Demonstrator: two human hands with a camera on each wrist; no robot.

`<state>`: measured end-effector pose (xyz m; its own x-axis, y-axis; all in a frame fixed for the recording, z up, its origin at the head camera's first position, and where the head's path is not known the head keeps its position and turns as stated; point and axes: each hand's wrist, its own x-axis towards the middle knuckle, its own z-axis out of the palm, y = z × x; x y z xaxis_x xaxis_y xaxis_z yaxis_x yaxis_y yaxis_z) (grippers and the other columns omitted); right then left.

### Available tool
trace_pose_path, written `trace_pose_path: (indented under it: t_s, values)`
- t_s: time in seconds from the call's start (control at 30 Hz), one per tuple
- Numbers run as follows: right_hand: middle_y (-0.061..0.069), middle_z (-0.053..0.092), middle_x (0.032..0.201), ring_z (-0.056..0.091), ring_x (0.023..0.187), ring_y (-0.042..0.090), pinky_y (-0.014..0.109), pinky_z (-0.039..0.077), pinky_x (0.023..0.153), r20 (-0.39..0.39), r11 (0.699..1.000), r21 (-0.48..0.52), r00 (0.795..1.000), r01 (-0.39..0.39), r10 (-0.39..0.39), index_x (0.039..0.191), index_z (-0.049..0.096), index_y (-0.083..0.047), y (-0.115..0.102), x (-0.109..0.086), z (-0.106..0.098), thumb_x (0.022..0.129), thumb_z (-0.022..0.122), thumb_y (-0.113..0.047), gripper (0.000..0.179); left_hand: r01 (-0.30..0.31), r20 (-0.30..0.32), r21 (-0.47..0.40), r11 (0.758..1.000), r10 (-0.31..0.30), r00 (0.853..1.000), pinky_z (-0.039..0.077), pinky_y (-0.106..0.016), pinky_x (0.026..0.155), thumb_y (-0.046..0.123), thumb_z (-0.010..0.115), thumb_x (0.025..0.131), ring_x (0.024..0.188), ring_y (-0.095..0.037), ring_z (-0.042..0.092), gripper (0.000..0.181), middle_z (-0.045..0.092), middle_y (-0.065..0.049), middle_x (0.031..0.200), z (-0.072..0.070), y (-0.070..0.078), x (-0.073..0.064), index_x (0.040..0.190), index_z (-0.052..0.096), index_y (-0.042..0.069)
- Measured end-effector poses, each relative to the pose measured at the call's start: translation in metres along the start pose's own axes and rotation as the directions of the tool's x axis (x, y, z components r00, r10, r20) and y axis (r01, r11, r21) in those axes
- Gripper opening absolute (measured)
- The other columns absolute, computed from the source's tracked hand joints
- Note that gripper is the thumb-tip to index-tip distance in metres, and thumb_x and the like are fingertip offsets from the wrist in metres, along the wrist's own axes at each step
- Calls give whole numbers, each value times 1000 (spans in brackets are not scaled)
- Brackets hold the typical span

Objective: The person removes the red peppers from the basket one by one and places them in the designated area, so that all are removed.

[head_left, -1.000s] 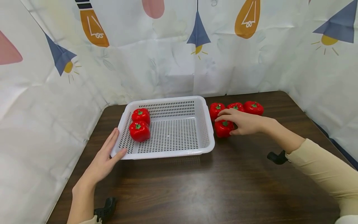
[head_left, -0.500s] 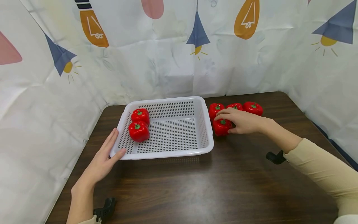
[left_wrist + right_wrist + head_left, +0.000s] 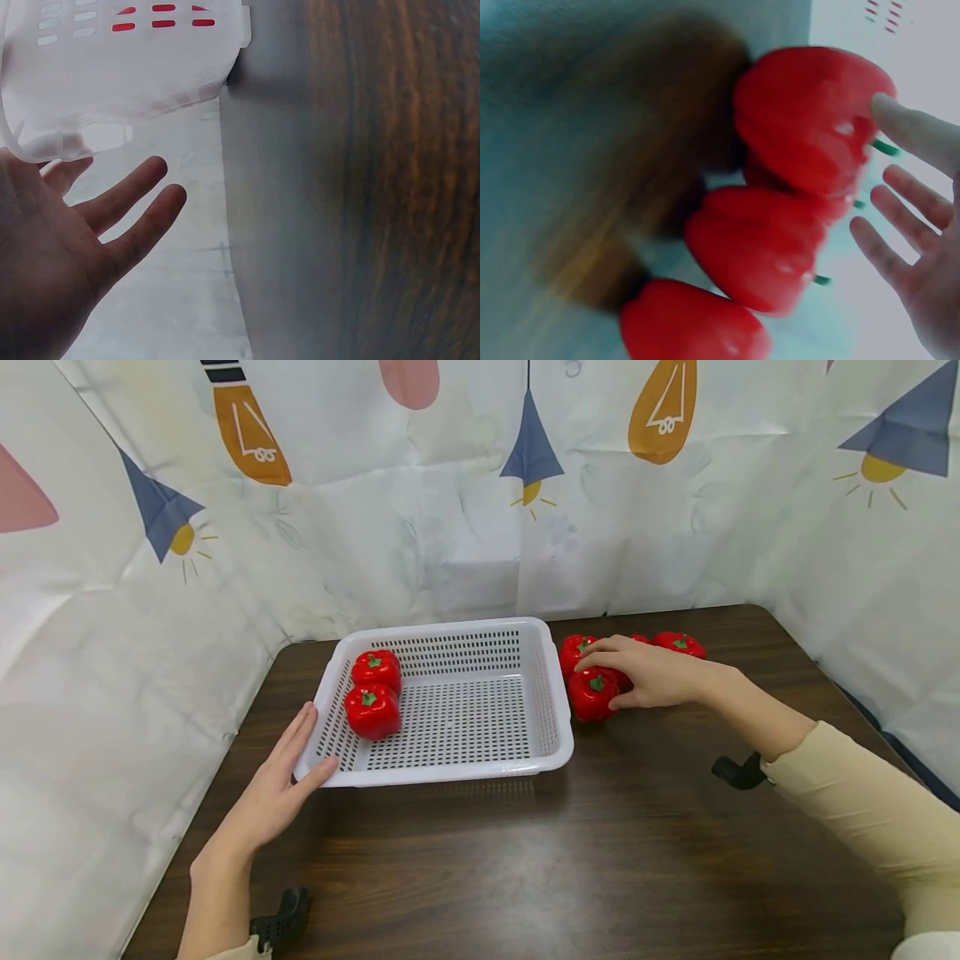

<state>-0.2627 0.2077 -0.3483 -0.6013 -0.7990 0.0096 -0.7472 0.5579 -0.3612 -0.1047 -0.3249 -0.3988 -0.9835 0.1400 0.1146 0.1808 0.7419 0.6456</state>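
My right hand (image 3: 660, 675) grips a red bell pepper (image 3: 592, 695), thumb on its near right side and fingers over its far side. In the right wrist view the thumb overlaps this pepper (image 3: 810, 112), and three fingers stand out beyond its stem. Behind it on the table are three more red peppers, one of them mostly hidden by the hand. At the left end of a white perforated basket (image 3: 450, 770) rests my left hand (image 3: 273, 797), its fingers extended along the rim. Two red peppers (image 3: 373, 712) lie in the basket's left part.
A dark wooden table (image 3: 480, 877) carries the basket and peppers. Patterned white cloth (image 3: 450, 552) hangs behind and along both sides. The rightmost pepper (image 3: 679, 644) lies near the table's back edge, right of the basket.
The right hand and the front pepper have shifted slightly away and to the left, closer to the back row. The left hand and basket hold still.
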Motion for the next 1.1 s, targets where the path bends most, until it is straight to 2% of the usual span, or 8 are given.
trace_pose_path:
  t_s: [0.23, 0.47, 0.67, 0.87, 1.1]
  values:
    - [10, 55, 142, 47, 133, 34, 55, 45, 107, -44, 998, -52, 998, 33, -35, 136, 62, -7, -5, 12, -30, 84, 84, -6, 56, -11, -3, -9, 1000, 11, 1000, 20, -78, 109, 35, 66, 99, 153, -42, 14, 85, 7, -4, 172, -1, 0, 0, 166, 15, 22]
    - [9, 58, 137, 53, 128, 30, 52, 47, 106, -40, 994, -73, 995, 85, -88, 133, 63, -9, -21, 38, -55, 86, 81, -5, 50, -4, -4, -13, 1000, 4, 1000, 19, -78, 109, 35, 65, 100, 153, -43, 13, 85, 7, -5, 172, -1, 0, -1, 166, 14, 22]
    - [8, 58, 138, 55, 126, 29, 49, 47, 107, 47, 989, -103, 994, 107, -102, 135, 63, -10, -36, 68, -60, 92, 76, -11, 46, -6, -3, -16, 1000, 6, 1000, 19, -78, 109, 35, 65, 100, 153, -43, 13, 85, 7, -4, 172, 0, 0, -1, 166, 14, 21]
    - [6, 58, 139, 54, 128, 28, 45, 47, 107, 138, 982, -166, 988, 96, -73, 138, 63, -14, -55, 99, -57, 93, 76, -17, 47, -6, -11, -20, 1000, 5, 1000, 20, -78, 109, 35, 65, 100, 153, -42, 13, 85, 7, -4, 172, 0, -1, -1, 166, 15, 22]
    - [5, 57, 142, 53, 129, 25, 41, 46, 108, 233, 975, -179, 969, 129, -85, 143, 60, -18, -78, 128, -46, 96, 74, -21, 49, -4, -11, -18, 1000, 3, 1000, 21, -78, 109, 34, 65, 100, 153, -43, 14, 85, 7, -4, 172, 0, -2, -1, 166, 14, 22]
